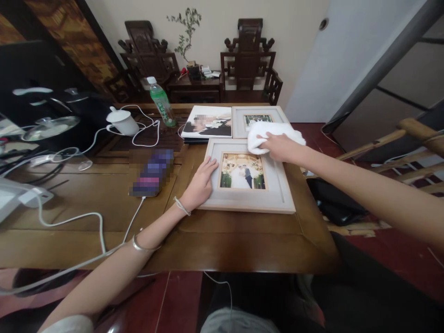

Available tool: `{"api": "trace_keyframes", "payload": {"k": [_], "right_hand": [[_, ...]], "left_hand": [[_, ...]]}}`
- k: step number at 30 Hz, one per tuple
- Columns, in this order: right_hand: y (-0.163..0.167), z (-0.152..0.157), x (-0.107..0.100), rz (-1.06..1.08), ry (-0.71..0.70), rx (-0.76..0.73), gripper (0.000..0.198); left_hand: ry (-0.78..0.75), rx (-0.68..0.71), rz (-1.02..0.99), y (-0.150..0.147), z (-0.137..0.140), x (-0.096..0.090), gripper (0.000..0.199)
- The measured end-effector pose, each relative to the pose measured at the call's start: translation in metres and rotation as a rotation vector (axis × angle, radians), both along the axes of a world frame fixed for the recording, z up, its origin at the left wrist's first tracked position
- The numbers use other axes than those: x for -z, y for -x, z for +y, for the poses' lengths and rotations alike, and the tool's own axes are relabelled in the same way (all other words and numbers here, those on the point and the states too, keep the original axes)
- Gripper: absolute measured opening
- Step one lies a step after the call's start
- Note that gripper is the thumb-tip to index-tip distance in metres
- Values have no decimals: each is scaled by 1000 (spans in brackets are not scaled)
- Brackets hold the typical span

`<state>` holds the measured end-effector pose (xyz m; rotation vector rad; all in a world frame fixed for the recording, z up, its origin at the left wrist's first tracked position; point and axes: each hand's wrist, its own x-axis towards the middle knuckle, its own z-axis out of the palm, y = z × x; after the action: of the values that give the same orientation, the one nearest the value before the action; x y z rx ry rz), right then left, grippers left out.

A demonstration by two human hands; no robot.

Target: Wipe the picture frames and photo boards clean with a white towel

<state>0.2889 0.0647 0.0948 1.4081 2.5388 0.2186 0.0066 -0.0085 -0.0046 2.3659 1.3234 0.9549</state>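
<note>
Your left hand (pixel 201 182) lies on the left border of the near picture frame (pixel 243 171), fingers slightly spread; your right hand (pixel 282 147) has its fingers bunched on a white cloth (pixel 272 128) over the far right part. Frame flat on the tabletop (pixel 243 243), likely stiff and fairly light, perhaps breakable (glazing, can't tell), best held by both side edges; cloth looks soft. Wood shiny, dark carved chairs (pixel 248 69) beyond, red floor (pixel 180 296) below.

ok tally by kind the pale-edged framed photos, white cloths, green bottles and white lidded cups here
Pale wood-edged framed photos: 2
Soft white cloth: 1
Green plastic bottle with white cap: 1
White lidded cup: 1
Total: 5
</note>
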Motion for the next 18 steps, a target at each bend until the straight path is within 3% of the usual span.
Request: {"api": "trace_keyframes", "payload": {"k": [4, 8, 11, 14, 18], "right_hand": [[-22, -53, 2, -59, 77, -10, 60], [-7, -129, -6, -81, 177, -3, 59], [7, -168, -17, -30, 304, -55, 59], [14, -174, -18, 27, 339, -86, 59], [15, -135, -2, -11, 215, -90, 62]], "left_hand": [[-3, -22, 16, 0, -1, -2, 50], [-2, -26, 20, 0, -1, -3, 51], [-4, -31, 35, 0, 0, -4, 51], [1, -16, 49, 1, -1, -5, 53], [6, -1, 65, 2, -1, -6, 54]]}}
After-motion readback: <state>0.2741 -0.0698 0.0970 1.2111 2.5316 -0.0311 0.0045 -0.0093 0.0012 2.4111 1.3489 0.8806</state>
